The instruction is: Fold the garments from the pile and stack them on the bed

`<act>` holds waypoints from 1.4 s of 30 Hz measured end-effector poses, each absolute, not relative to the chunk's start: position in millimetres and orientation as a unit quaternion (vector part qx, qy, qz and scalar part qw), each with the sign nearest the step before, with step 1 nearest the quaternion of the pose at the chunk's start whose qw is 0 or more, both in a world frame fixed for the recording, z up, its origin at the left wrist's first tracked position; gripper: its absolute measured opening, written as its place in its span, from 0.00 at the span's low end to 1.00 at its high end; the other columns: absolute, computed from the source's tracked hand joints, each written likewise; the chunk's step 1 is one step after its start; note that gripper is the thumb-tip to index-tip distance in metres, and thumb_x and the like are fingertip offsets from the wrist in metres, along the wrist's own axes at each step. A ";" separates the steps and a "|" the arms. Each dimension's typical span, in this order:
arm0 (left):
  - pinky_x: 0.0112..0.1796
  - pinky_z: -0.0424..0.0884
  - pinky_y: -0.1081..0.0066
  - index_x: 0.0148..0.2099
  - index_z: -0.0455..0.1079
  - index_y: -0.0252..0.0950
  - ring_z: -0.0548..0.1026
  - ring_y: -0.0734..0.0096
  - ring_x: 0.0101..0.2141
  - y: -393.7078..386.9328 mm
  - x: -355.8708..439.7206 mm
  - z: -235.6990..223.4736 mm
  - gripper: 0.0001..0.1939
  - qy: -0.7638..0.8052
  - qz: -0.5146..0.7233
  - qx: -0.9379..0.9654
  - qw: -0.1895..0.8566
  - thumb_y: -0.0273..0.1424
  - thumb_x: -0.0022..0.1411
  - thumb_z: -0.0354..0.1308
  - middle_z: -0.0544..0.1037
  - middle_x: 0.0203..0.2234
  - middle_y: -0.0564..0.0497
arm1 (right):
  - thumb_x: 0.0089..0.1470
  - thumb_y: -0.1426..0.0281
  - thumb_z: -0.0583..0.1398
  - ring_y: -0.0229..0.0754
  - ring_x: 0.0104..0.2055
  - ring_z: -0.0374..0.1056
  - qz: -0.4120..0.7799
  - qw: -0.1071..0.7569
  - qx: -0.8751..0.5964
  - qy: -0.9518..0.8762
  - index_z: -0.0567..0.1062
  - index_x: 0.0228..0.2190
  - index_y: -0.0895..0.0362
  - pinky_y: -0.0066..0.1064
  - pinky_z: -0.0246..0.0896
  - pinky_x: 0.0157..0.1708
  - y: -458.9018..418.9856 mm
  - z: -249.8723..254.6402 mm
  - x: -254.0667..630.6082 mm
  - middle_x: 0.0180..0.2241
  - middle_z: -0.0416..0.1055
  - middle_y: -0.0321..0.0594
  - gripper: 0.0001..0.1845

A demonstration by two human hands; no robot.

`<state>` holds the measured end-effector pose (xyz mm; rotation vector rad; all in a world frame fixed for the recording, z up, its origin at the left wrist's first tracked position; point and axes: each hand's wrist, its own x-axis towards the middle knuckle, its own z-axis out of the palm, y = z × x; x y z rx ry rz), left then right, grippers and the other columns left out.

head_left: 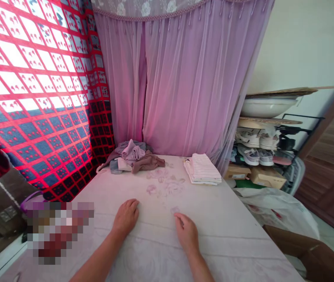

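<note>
My left hand (127, 214) rests palm down on a pale, flower-printed tabletop cover (155, 246). Its fingers are loosely bent against the surface, with nothing visible in them. To its right, my right hand (187, 234) is curled closed, thumb beside the index finger, and I see no object in it. Beyond the left hand lies a loose heap of mauve, brown and grey clothes (133, 156). Farther off on the right side sits a neat stack of folded, pale pink striped cloth (202, 168). Neither hand touches the heap or the stack.
Purple curtains (184, 86) hang behind the far edge, and a red-gridded curtain (52, 109) hangs at left. A rack with shoes (255, 152) and a white basin (268, 107) stands at right. An open cardboard box (310, 250) is below it. A blurred patch covers something at lower left.
</note>
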<state>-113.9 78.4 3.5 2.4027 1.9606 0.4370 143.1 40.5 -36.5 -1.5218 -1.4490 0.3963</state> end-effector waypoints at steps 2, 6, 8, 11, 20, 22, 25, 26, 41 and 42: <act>0.56 0.58 0.64 0.54 0.68 0.33 0.67 0.63 0.53 78.1 -114.0 3.0 0.20 0.625 0.144 0.767 0.008 0.29 0.63 0.45 0.71 0.53 0.43 | 0.50 0.58 0.51 0.47 0.40 0.73 0.224 0.499 -0.637 -0.543 0.80 0.34 0.55 0.35 0.66 0.41 47.6 -33.8 147.7 0.37 0.78 0.43 0.22; 0.56 0.58 0.64 0.55 0.68 0.33 0.67 0.63 0.53 78.2 -114.9 1.2 0.20 0.625 0.147 0.767 0.016 0.29 0.63 0.45 0.71 0.53 0.43 | 0.46 0.53 0.53 0.49 0.39 0.74 0.294 0.543 -0.625 -0.479 0.80 0.34 0.57 0.36 0.67 0.41 67.5 -25.0 154.5 0.36 0.78 0.45 0.26; 0.56 0.58 0.63 0.55 0.67 0.33 0.66 0.63 0.54 78.1 -115.3 -0.3 0.20 0.627 0.148 0.765 0.016 0.29 0.63 0.45 0.71 0.53 0.43 | 0.45 0.53 0.54 0.49 0.37 0.74 0.307 0.560 -0.615 -0.463 0.79 0.35 0.58 0.36 0.67 0.40 75.6 -22.3 155.1 0.34 0.79 0.46 0.26; 0.56 0.57 0.63 0.55 0.68 0.34 0.66 0.63 0.54 76.8 -115.1 -2.1 0.20 0.629 0.150 0.762 0.015 0.29 0.63 0.44 0.71 0.53 0.44 | 0.45 0.53 0.55 0.48 0.35 0.74 0.316 0.585 -0.605 -0.438 0.79 0.34 0.58 0.35 0.68 0.37 81.0 -24.9 153.6 0.34 0.79 0.46 0.25; 0.50 0.64 0.65 0.55 0.67 0.38 0.70 0.63 0.48 112.1 -128.9 23.7 0.20 0.614 0.062 0.786 0.037 0.34 0.64 0.44 0.74 0.47 0.45 | 0.43 0.50 0.57 0.46 0.33 0.74 0.358 0.613 -0.597 -0.374 0.78 0.34 0.59 0.32 0.69 0.31 79.1 -36.1 155.2 0.39 0.78 0.48 0.27; 0.49 0.64 0.65 0.57 0.65 0.38 0.71 0.63 0.48 136.5 -138.3 39.3 0.21 0.633 0.028 0.773 0.019 0.35 0.64 0.44 0.74 0.48 0.44 | 0.43 0.50 0.57 0.46 0.33 0.74 0.358 0.614 -0.600 -0.367 0.77 0.34 0.60 0.31 0.69 0.30 79.6 -35.5 156.0 0.39 0.78 0.49 0.27; 0.50 0.64 0.63 0.59 0.64 0.38 0.69 0.60 0.51 178.0 -155.8 66.4 0.23 0.670 0.012 0.742 -0.029 0.33 0.62 0.47 0.72 0.51 0.43 | 0.44 0.50 0.56 0.46 0.32 0.74 0.346 0.600 -0.612 -0.383 0.78 0.34 0.59 0.32 0.70 0.31 80.0 -37.3 155.9 0.39 0.78 0.48 0.27; 0.49 0.64 0.62 0.58 0.65 0.38 0.69 0.58 0.51 191.9 -161.7 75.7 0.23 0.681 0.012 0.731 -0.039 0.32 0.62 0.47 0.71 0.51 0.42 | 0.44 0.50 0.56 0.46 0.33 0.75 0.339 0.592 -0.617 -0.392 0.78 0.34 0.59 0.32 0.70 0.32 80.1 -38.3 155.6 0.38 0.78 0.48 0.27; 0.55 0.54 0.56 0.55 0.68 0.39 0.57 0.53 0.60 304.6 -186.4 135.5 0.24 0.686 0.035 0.716 -0.125 0.24 0.56 0.51 0.62 0.61 0.45 | 0.47 0.50 0.54 0.46 0.35 0.75 0.276 0.503 -0.669 -0.472 0.80 0.33 0.54 0.32 0.70 0.40 77.1 -45.9 153.5 0.36 0.79 0.43 0.25; 0.55 0.55 0.57 0.55 0.68 0.40 0.60 0.54 0.58 305.3 -185.8 137.0 0.24 0.683 0.038 0.719 -0.123 0.24 0.56 0.50 0.65 0.60 0.45 | 0.47 0.50 0.54 0.46 0.35 0.75 0.272 0.506 -0.668 -0.473 0.80 0.33 0.54 0.32 0.70 0.39 77.0 -45.3 153.0 0.36 0.79 0.43 0.25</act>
